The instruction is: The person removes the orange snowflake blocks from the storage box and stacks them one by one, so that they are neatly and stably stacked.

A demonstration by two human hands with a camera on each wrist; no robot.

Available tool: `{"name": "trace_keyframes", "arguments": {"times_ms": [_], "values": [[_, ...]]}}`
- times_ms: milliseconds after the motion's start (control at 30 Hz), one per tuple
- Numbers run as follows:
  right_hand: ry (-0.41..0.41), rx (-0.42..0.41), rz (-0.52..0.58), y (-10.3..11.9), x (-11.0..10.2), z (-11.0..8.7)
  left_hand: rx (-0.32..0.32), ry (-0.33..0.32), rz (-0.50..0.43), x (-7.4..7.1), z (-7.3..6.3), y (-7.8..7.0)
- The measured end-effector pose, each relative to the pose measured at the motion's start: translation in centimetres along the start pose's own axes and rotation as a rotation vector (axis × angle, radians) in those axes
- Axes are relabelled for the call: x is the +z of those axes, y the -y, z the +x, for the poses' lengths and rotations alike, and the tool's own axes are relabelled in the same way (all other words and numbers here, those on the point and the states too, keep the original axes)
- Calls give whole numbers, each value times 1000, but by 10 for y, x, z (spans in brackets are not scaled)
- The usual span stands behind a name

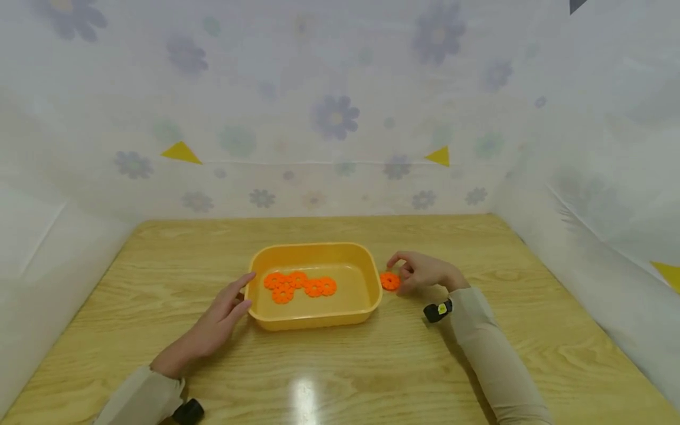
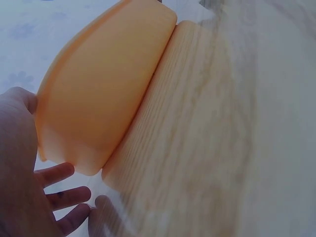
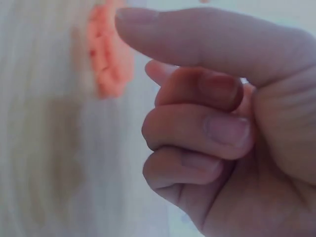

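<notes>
The left hand's (image 1: 215, 321) loose fingers touch a smooth, yellow plastic tray (image 1: 353, 289) at lower centre. Right of centre, the right hand (image 1: 422, 270) curls beside a notched orange disc (image 1: 386, 284); whether it pinches, I cannot tell.

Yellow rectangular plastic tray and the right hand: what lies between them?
In the head view, an orange, round, notched plastic piece, perhaps a stack, lies between the tray and the right hand.

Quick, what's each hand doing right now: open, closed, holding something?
Left hand: open, touching the yellow tray.
Right hand: fingers curled beside the orange disc; whether it's holding it can't be told.
</notes>
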State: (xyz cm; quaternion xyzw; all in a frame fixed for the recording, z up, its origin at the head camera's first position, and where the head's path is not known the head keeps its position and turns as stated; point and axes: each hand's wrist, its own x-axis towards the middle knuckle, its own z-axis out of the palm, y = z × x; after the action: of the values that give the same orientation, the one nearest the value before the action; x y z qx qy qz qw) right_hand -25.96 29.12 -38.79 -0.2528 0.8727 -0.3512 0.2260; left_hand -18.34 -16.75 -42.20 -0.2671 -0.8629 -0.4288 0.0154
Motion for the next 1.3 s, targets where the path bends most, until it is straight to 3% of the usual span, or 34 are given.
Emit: {"name": "trace_keyframes", "arguments": {"times_ms": [400,800,1300], "values": [[-147,-110,-13,28,-4,23,-2,0,-15,2,1,1],[-62,-148,-116,72,-7,40,1,4,-19,0,0,3],[-3,-167,-190,101,-7,61,-6,13,-27,-1,0,0]]}}
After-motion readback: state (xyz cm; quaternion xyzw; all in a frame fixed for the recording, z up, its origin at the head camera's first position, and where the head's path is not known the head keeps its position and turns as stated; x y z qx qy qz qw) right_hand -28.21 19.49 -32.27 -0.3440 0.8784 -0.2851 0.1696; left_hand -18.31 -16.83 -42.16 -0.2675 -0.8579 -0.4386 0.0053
